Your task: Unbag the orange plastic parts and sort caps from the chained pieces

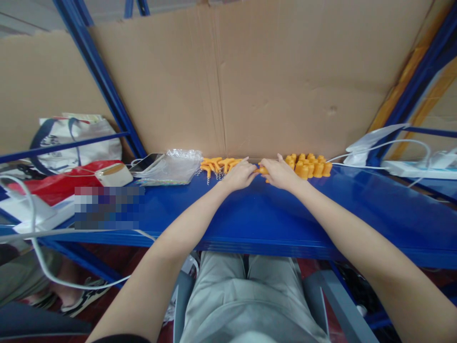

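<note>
Above the back part of the blue tabletop, my left hand and my right hand meet nearly fingertip to fingertip. Both have closed fingers on a small orange plastic piece, mostly covered by the fingers; whether it is one part or two I cannot tell. Just left of my left hand lie several orange corkscrew handles with metal spirals pointing toward me. Beside my right hand, several orange bottle-shaped plastic pieces stand upright in a cluster.
Clear plastic bags and a phone lie left of the handles. Farther left are a red bag, a white power strip and a canvas tote. Cardboard walls the back. White cables hang at both sides. Another person's shoe shows below left.
</note>
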`<state>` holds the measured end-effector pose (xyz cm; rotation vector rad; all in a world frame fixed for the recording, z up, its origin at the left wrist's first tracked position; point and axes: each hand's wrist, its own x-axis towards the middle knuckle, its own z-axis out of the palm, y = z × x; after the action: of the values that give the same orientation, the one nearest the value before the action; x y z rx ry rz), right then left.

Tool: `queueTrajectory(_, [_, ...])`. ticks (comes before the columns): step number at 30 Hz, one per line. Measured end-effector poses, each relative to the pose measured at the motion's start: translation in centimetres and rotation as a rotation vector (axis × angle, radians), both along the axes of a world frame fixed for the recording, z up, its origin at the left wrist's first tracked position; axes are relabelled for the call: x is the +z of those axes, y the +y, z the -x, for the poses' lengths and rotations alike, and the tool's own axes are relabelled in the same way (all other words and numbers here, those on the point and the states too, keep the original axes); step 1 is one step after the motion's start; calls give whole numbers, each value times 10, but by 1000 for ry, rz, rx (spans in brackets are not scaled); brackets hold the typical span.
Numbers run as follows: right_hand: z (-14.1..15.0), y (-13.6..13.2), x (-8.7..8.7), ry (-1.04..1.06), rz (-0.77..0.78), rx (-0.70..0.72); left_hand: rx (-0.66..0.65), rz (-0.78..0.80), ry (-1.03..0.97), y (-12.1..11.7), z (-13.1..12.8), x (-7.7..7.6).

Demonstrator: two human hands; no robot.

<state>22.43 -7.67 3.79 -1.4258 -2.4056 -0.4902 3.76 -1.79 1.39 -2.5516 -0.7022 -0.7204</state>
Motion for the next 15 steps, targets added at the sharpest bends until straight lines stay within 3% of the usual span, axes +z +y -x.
queueTrajectory(6, [-1,2,-1,-16,101,-14,24,-9,15,1,0,-2])
queueTrajectory(15, [-2,-1,4,-72,-10,-29,37,49,-6,-7,-8,4])
